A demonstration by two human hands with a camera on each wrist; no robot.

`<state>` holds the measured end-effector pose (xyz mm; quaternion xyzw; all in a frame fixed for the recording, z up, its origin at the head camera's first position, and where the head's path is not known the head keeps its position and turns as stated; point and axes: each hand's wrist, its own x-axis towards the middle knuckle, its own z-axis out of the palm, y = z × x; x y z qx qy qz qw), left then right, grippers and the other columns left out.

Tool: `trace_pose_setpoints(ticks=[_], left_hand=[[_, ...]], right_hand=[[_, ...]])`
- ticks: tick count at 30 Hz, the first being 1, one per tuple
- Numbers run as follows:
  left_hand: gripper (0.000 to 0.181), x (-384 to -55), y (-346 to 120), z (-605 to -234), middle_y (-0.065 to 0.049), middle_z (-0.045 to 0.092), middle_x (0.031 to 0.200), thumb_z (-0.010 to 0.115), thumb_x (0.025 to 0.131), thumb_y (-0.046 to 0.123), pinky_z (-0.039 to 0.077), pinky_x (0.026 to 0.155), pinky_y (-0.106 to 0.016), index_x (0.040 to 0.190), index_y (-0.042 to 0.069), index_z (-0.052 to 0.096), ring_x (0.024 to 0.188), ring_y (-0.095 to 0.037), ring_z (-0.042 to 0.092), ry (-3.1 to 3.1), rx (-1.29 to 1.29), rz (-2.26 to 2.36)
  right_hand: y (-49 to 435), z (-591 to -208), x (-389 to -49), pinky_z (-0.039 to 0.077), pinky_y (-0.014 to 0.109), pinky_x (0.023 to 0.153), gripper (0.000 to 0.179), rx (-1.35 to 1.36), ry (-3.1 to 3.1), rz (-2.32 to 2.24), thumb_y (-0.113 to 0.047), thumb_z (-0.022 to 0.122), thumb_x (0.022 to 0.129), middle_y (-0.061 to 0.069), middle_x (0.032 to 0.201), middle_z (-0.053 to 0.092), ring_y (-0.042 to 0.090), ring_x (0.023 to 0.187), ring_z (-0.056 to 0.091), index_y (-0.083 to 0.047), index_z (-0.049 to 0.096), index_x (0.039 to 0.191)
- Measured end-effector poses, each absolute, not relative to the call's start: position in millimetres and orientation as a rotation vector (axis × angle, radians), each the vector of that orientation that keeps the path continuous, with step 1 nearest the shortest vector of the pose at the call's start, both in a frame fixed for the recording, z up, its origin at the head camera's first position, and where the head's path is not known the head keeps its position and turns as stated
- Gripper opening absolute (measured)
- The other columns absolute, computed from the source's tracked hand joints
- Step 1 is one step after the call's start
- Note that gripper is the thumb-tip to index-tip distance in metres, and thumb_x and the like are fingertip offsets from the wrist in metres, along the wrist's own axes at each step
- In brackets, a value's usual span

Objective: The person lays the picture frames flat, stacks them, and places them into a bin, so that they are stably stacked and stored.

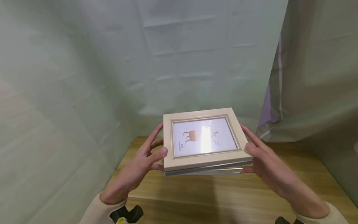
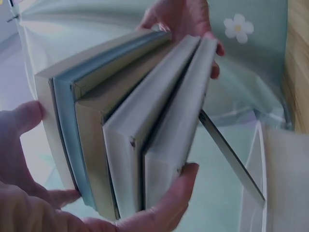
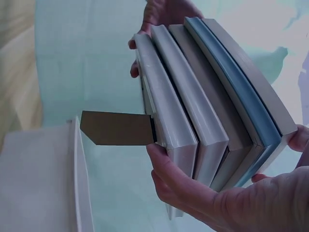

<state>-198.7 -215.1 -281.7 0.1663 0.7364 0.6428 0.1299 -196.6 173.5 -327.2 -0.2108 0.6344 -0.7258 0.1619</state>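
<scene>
A stack of several picture frames is held up between both hands over the table. On top lies a cream picture frame [image 1: 195, 162], face up, with a deer-like drawing under glare. Below it come a blue frame [image 2: 67, 125], a tan frame [image 2: 94, 154] and white frames [image 3: 169, 106], fanned slightly apart. From the lowest one a brown stand leg [image 3: 118, 128] sticks out. My left hand [image 1: 141, 163] grips the left side, thumb at the top frame's edge and fingers beneath. On the opposite side my right hand [image 1: 265, 160] grips likewise, its thumb on the top frame's corner.
The wooden table [image 1: 193, 196] lies under the stack. Pale green cloth [image 1: 184, 62] hangs behind and at the left, with a darker curtain [image 1: 321, 77] on the right. A white box-like thing [image 3: 41, 179] stands below the frames in the wrist views.
</scene>
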Motion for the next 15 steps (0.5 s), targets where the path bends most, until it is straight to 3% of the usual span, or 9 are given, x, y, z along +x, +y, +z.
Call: trace_pose_setpoints(ticks=[6,15], left_hand=[[0.091,-249.7,-216.0,-279.2,-0.028,0.027,0.174,0.063,0.107,0.053,0.066,0.086,-0.035,0.175,0.043,0.003,0.14,-0.047,0.059,2.158,0.455,1.793],[0.078,-327.7,-216.8,-298.8,-0.027,0.042,0.168,0.054,0.11,0.048,0.065,0.079,-0.036,0.173,0.051,0.008,0.134,-0.046,0.066,2.112,0.416,1.77]], right_hand=[[164.5,-306.5,-230.5,0.061,0.051,0.098,0.066,-0.483,1.942,-2.015,-0.043,0.035,0.118,0.017,0.183,0.011,0.024,0.137,0.06,-0.048,0.0,0.174],[155.7,-311.0,-291.0,0.06,0.039,0.088,0.071,-0.392,1.966,-1.972,-0.054,0.04,0.115,0.025,0.175,0.02,0.044,0.136,0.056,-0.049,-0.001,0.173]])
